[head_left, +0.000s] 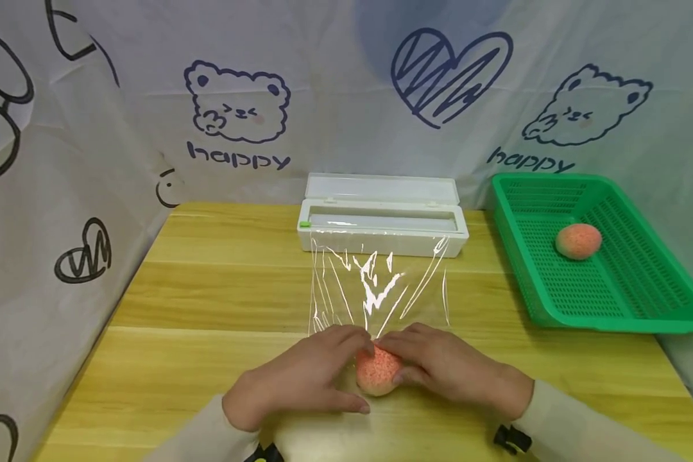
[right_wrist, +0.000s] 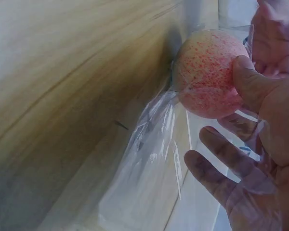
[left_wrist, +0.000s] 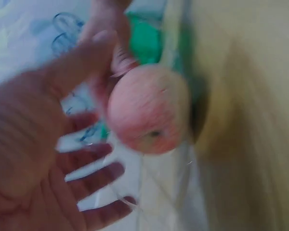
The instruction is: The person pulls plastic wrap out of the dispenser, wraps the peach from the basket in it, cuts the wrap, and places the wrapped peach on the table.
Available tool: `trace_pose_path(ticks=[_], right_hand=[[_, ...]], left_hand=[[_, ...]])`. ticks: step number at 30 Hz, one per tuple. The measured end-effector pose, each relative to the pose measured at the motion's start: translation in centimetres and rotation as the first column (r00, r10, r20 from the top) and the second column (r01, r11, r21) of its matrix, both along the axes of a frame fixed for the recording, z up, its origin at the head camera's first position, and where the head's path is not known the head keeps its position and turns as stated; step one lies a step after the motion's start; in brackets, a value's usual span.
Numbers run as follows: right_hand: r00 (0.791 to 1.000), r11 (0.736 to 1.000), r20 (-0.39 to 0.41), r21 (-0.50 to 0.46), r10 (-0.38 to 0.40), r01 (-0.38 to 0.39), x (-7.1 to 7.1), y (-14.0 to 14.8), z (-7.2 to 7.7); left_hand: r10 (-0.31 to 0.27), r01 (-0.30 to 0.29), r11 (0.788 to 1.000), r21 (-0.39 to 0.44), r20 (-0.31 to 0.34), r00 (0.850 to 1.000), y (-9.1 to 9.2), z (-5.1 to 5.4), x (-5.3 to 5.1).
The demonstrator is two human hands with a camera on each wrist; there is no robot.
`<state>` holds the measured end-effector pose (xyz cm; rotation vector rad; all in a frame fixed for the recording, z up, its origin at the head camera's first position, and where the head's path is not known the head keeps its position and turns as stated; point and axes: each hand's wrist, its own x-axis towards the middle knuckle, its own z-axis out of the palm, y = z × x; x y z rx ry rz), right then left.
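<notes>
A round, red-speckled peach (head_left: 376, 373) stands near the front of the wooden table, at the lower end of a clear plastic film (head_left: 375, 289) stretching from a white box (head_left: 381, 244). My right hand (head_left: 453, 366) holds its right side; in the right wrist view the thumb of that hand (right_wrist: 274, 120) presses on the peach (right_wrist: 207, 72), with film over its fingers. My left hand (head_left: 306, 372) is at its upper left, fingertips near the top, thumb stretched out below. The left wrist view, blurred, has the left hand's (left_wrist: 33, 125) fingers spread beside the peach (left_wrist: 147, 106).
A green basket (head_left: 537, 295) at the right holds another pink peach (head_left: 579, 241). The white box's lid (head_left: 381, 187) is raised at the back of the table (head_left: 208, 289). Behind hangs a white cloth (head_left: 341, 83) with drawings; it also covers the left side.
</notes>
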<state>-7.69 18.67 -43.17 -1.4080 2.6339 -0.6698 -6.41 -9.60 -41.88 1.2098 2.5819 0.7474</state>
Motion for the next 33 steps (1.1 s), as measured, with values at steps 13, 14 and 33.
trace_pose_path(ticks=[13,14,33], right_hand=[[0.992,1.000,0.126,-0.015,-0.016,0.018,-0.6,0.8,-0.2],[0.991,1.000,0.133,-0.010,-0.022,0.023,-0.6,0.9,-0.2],[0.916,0.979,-0.399,-0.199,-0.051,-0.032,0.8,-1.0,-1.4]], left_hand=[[0.077,-0.085,0.994,0.066,0.108,0.991,1.6,-1.1,-1.9],[0.073,-0.085,0.993,0.083,0.134,0.988,1.7,-1.1,-2.2],[0.144,-0.233,0.964,0.128,0.486,0.862,1.4,-1.6,-5.4]])
